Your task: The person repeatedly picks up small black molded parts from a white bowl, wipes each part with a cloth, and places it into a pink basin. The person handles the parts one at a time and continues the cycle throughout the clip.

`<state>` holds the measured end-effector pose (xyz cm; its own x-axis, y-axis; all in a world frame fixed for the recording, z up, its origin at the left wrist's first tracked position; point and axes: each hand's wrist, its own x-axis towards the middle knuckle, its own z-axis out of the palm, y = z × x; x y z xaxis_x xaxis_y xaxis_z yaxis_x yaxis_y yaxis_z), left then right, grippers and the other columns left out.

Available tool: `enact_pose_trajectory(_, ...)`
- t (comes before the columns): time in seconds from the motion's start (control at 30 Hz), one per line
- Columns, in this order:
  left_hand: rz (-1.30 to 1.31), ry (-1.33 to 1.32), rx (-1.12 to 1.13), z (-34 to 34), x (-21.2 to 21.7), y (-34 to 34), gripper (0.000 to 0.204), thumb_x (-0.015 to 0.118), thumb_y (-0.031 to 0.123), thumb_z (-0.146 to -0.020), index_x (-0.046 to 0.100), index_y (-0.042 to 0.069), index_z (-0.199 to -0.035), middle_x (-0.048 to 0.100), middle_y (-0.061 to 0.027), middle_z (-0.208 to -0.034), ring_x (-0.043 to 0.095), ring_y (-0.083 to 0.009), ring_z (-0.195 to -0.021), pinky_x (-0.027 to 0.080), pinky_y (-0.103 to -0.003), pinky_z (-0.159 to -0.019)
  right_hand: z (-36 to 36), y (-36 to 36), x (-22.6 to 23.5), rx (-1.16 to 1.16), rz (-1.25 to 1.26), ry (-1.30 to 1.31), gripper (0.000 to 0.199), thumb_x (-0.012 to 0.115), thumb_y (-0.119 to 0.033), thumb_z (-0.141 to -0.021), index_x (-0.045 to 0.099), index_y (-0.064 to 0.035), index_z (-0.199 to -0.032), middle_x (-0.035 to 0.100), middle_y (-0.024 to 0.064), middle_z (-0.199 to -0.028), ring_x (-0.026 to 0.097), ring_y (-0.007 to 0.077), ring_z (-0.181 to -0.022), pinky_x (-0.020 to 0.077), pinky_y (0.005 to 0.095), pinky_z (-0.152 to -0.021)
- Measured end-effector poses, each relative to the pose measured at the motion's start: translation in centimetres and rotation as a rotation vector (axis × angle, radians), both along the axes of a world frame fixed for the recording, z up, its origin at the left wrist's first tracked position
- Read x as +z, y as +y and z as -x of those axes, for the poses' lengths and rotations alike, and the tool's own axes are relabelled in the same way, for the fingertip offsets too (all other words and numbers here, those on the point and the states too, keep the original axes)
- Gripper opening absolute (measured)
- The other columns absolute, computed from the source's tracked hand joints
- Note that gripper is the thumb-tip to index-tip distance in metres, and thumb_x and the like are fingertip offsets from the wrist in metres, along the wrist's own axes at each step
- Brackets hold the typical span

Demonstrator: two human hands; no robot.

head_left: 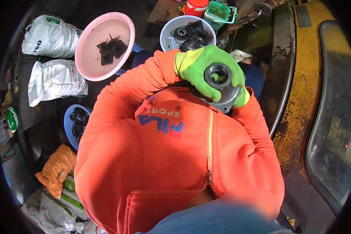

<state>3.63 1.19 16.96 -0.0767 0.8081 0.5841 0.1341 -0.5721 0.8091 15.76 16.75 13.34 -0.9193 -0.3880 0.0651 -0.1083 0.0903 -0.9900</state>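
Note:
I hold a grey metal flange [227, 100] with a round dark bore [218, 75] close in front of my chest, over my orange zipped top [171, 156]. My left hand [197, 70], in a green and yellow glove, wraps over its top and left side. My right hand [242, 97], gloved the same way, is mostly hidden under the part's right edge and supports it. Both orange sleeves bend inward toward the part.
A pink basin [90, 62] holds a few black pieces; a pale blue basin [165, 33] and a blue basin [69, 125] hold black rubber parts. White sacks [46, 37] and an orange bag [56, 167] lie left. A worn yellow machine body [314, 74] stands right.

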Motion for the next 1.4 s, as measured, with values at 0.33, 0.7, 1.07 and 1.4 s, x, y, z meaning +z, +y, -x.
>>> enact_pose_trajectory(0.33,0.256,0.357,0.476,4.4,2.0,0.1,0.08,0.08,0.029,-0.058,0.055,0.006,-0.13,0.051,-0.0132,-0.14,0.044,-0.0292,-0.133,0.034,-0.042,-0.108,4.4,-1.7,3.9,-0.443,-0.578,0.751,0.045,0.075,-0.023,-0.074,0.061,-0.0041,-0.113,0.065,0.0115,-0.108,0.063,0.0265,-0.099,0.0499,0.0353,-0.083)
enact_pose_trajectory(0.7,-0.029,0.026,0.64,-1.4,-0.4,1.0,0.045,0.083,0.01,-0.065,0.061,0.006,-0.104,0.063,-0.0124,-0.115,0.059,-0.028,-0.107,0.047,-0.039,-0.092,2.8,-2.6,3.7,-0.528,-0.21,0.302,0.036,0.058,-0.025,-0.087,0.059,-0.0076,-0.118,0.062,0.0072,-0.11,0.062,0.0224,-0.104,0.0495,0.0333,-0.082)
enact_pose_trajectory(1.07,-0.03,0.026,0.243,-0.8,0.8,0.5,0.043,0.084,0.013,-0.064,0.063,0.006,-0.101,0.066,-0.0138,-0.111,0.06,-0.031,-0.104,0.047,-0.043,-0.091,0.4,-0.3,3.7,-0.171,-0.363,0.396,0.058,0.078,-0.015,-0.07,0.058,-0.009,-0.125,0.061,0.0067,-0.119,0.059,0.022,-0.113,0.0499,0.0347,-0.091)
enact_pose_trajectory(1.4,0.016,0.034,-0.423,0.7,0.7,1.9,0.044,0.086,0.025,-0.059,0.067,0.007,-0.095,0.07,-0.0112,-0.107,0.06,-0.0367,-0.112,0.031,-0.056,-0.108,0.4,-0.1,1.8,0.085,-0.324,0.384,0.066,0.076,-0.03,-0.077,0.05,-0.0088,-0.133,0.06,0.004,-0.12,0.051,0.0155,-0.099,0.042,0.0298,-0.081)
